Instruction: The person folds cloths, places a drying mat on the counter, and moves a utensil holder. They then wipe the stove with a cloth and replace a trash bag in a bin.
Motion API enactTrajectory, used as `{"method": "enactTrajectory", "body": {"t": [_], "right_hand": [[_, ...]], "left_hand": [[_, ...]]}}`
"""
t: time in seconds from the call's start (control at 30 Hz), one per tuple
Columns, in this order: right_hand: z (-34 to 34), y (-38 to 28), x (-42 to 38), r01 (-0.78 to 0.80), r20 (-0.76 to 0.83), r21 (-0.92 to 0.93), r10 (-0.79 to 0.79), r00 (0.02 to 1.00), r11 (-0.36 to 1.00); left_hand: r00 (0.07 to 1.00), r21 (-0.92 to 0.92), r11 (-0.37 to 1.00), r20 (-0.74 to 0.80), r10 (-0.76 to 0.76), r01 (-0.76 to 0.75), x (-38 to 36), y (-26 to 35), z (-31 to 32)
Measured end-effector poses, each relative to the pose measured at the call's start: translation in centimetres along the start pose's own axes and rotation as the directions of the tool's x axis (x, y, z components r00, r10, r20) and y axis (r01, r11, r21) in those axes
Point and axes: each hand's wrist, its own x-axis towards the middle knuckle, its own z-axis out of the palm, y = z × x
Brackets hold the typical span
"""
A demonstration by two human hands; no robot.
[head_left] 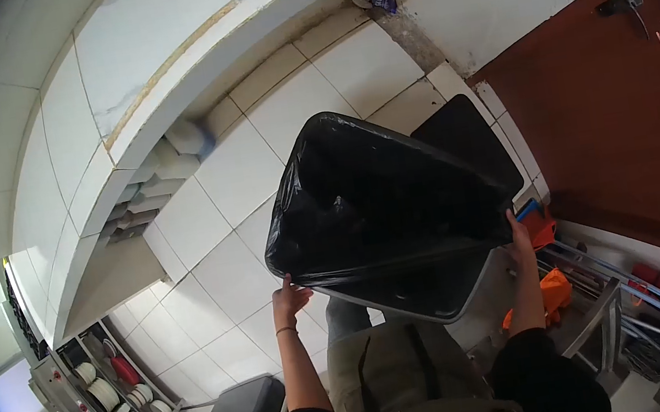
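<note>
A large bin (469, 298) with a grey rim stands in front of my body. A black bin bag (295, 202) lies over its far and side edges and lines the inside. Between my hands the bag's near edge runs straight across the opening, apart from the near rim. My left hand (289, 302) is closed on the bag at the left corner, thumb on top. My right hand (520, 236) grips the bag at the right corner, its fingers partly hidden. How far down the bag reaches is too dark to tell.
A black flat panel (470, 142) with rounded corners lies beyond the bin on the tiled floor (229, 272). A brown door (613, 104) is at right, above a metal rack (603, 319) with orange cloth (554, 292). Dishes (102, 395) fill a drawer at left.
</note>
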Motion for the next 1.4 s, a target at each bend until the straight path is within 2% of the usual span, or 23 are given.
{"method": "enactTrajectory", "body": {"t": [0.03, 0.1, 0.17, 0.3, 0.33, 0.37, 0.4, 0.43, 0.5, 0.53, 0.6, 0.67, 0.73, 0.77, 0.87, 0.97, 1.03, 1.07, 1.17, 1.23, 1.33, 1.37, 1.4], "right_hand": [[0.8, -0.8, -0.7, -0.002, -0.004, -0.003, 0.002, 1.0, 1.0], [3.1, -1.9, -2.4, -0.017, -0.243, -0.371, -0.08, 0.967, 0.929], [-0.3, -0.8, 1.1, -0.064, -0.184, -0.346, -0.001, 0.983, 0.936], [-0.6, -0.6, 0.6, -0.069, -0.153, -0.156, 0.045, 0.987, 0.985], [-0.7, -0.6, 0.9, -0.067, -0.158, -0.156, 0.042, 0.987, 0.985], [-0.9, -0.5, 1.9, -0.118, -0.267, -0.564, -0.045, 0.963, 0.817], [-0.8, -0.9, 2.9, -0.201, -0.319, -0.851, -0.173, 0.932, 0.485], [0.9, -1.5, 2.4, -0.196, -0.313, -0.857, -0.179, 0.933, 0.476], [7.8, -2.1, -1.1, 0.038, -0.143, -0.977, -0.768, 0.625, 0.212], [9.8, -2.5, -1.8, 0.042, -0.14, -0.976, -0.766, 0.627, 0.213], [12.4, -2.9, -2.7, -0.142, -0.217, -0.976, -0.727, 0.652, 0.164], [10.8, -2.5, -1.8, -0.105, -0.16, -0.987, -0.777, 0.609, 0.121], [8.0, -2.0, 0.5, -0.066, -0.101, -0.995, -0.823, 0.559, 0.077], [5.7, -1.3, 2.1, -0.059, -0.036, -0.998, -0.791, 0.611, 0.0], [6.0, -2.5, 0.4, 0.011, 0.106, -0.992, -0.805, 0.583, -0.123], [8.8, -4.4, -1.0, 0.102, 0.093, -0.994, -0.837, 0.539, -0.045], [10.2, -5.7, -0.6, 0.323, 0.344, -0.918, -0.869, 0.355, -0.232], [9.8, -5.7, 0.1, 0.322, 0.345, -0.918, -0.869, 0.354, -0.234], [8.5, -4.7, 2.7, 0.437, 0.404, -0.879, -0.788, 0.465, -0.193], [7.0, -4.0, 2.8, 0.55, 0.457, -0.786, -0.864, 0.211, -0.282], [4.4, -3.6, 3.2, 0.588, 0.406, -0.785, -0.879, 0.25, -0.195], [3.1, -3.6, 3.7, 0.589, 0.41, -0.783, -0.877, 0.249, -0.199], [1.6, -3.8, 4.4, 0.546, 0.399, -0.823, -0.841, 0.365, -0.154]], "left_hand": [[1.0, 0.0, 1.0, 0.001, -0.005, 0.005, -1.4, 1.0, 0.7], [0.826, 0.073, 0.969, 0.51, -0.238, 0.234, -4.0, 2.3, 3.3], [0.693, -0.045, 0.867, 0.621, -0.365, 0.496, -5.0, 1.0, 8.1], [0.687, -0.347, 0.728, 0.69, -0.228, 0.591, -3.7, -0.8, 14.7], [0.866, -0.613, 0.677, 0.496, -0.072, 0.408, 0.8, -4.1, 15.7], [0.971, -0.807, 0.568, 0.234, 0.052, 0.164, 3.2, -6.1, 16.3], [0.971, -0.811, 0.561, 0.235, 0.053, 0.166, 3.0, -6.2, 16.1], [0.96, -0.868, 0.462, 0.259, 0.108, 0.182, 2.6, -5.8, 15.6], [0.931, -0.932, 0.347, 0.217, 0.293, 0.107, -0.3, -4.8, 15.2], [0.932, -0.932, 0.348, 0.212, 0.295, 0.102, -2.3, -4.0, 15.0], [0.986, -0.884, 0.465, 0.113, 0.123, 0.043, -5.7, -3.2, 15.0], [0.994, -0.83, 0.557, 0.021, 0.104, -0.04, -6.3, -5.0, 14.9], [0.98, -0.403, 0.912, -0.201, -0.006, -0.077, -4.9, -7.7, 14.2], [0.965, -0.517, 0.839, -0.261, 0.036, -0.171, -4.8, -8.0, 14.5], [0.96, -0.382, 0.923, -0.272, -0.06, -0.051, -5.0, -8.1, 13.5], [0.96, -0.49, 0.856, -0.278, 0.028, -0.167, -6.1, -8.3, 13.6], [0.939, -0.521, 0.8, -0.311, 0.145, -0.296, -6.2, -8.4, 13.8], [0.898, -0.544, 0.724, -0.356, 0.257, -0.423, -6.1, -8.3, 13.7], [0.913, -0.571, 0.732, -0.369, 0.177, -0.372, -5.4, -6.9, 11.2], [0.946, -0.635, 0.721, -0.311, 0.092, -0.279, -3.8, -5.6, 8.8], [0.878, -0.303, 0.83, -0.262, 0.4, -0.468, 2.3, -8.2, 3.4], [0.97, -0.832, 0.522, -0.076, 0.229, -0.188, 3.5, -6.6, 2.3], [0.954, -0.891, 0.446, 0.061, 0.292, -0.079, 1.5, -2.5, 2.1]]}}
